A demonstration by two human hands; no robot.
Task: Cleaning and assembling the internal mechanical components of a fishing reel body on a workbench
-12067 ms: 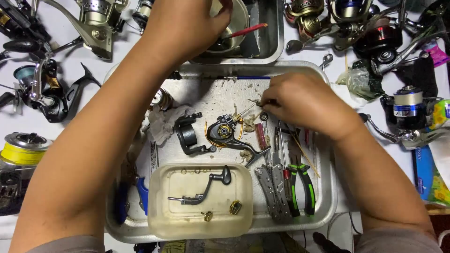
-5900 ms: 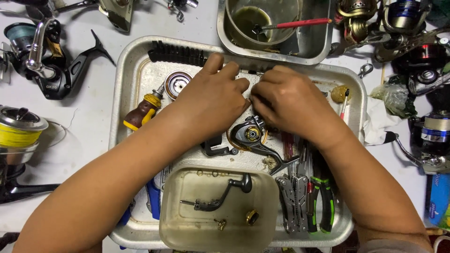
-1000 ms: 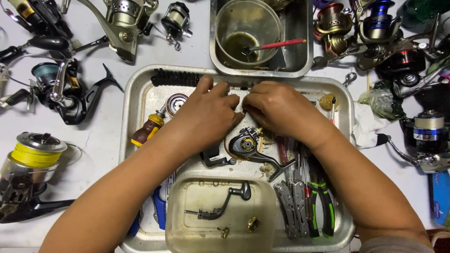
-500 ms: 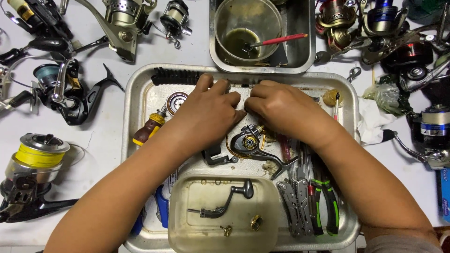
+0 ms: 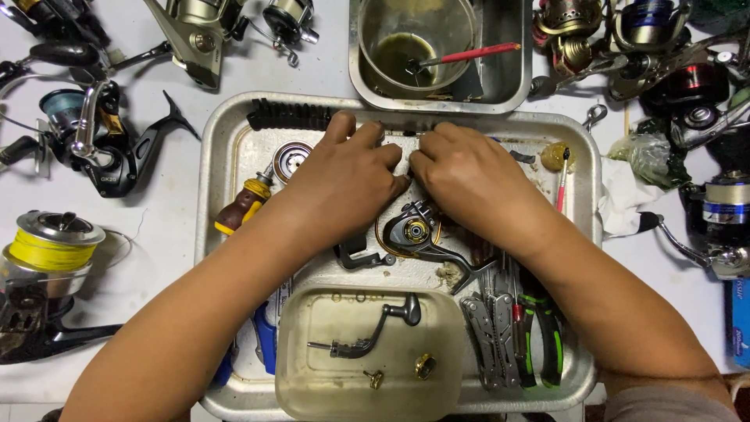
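Hands meet at centre of the metal tray, toward its 12 o'clock rim. Left hand and right hand lie knuckles up, fingertips pressed together over a small pale item; can't tell what it is or whether either grip is closed on it, fingers curled down and hiding it.

Reel body, dark w/ gold ring, sits just below the hands at 6 o'clock, partly under the right palm. Black bracket beside it at 7.

Screwdriver w/ yellow-brown handle at 9 o'clock, touching left wrist area; round spool part just above it. Black brush along tray's top rim at 11.

Clear plastic tub at tray's 6 o'clock edge holds a crank handle and two brass bits. Folding multi-tool and green-handled pliers at 5 o'clock, under right forearm.

Steel pan at 12, beyond tray, w/ a glass bowl and red-handled brush inside. Fishing reels crowd the table at 9–11 and 1–3; yellow-line spool at 9.
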